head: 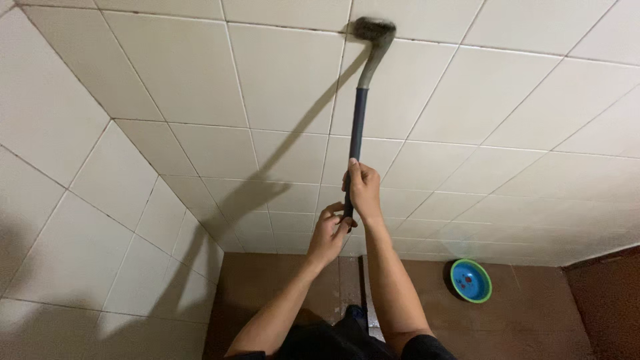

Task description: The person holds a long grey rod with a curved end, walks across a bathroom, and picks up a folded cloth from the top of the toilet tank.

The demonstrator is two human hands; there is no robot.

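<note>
A long-handled brush [359,113] with a dark blue handle and a grey bristle head [373,30] is pressed against a grout line high on the white tiled wall [280,80]. My right hand [363,190] grips the handle about midway, thumb pointing up along it. Just below, my left hand [330,232] closes around the lower end of the handle. Both arms reach up from the bottom of the view. The brush and arms cast a dark shadow on the tiles to the left.
A second tiled wall [80,200] meets the first at a corner on the left. Below is a brown floor [533,320] with a blue and green bowl [470,280] near the wall's base at right.
</note>
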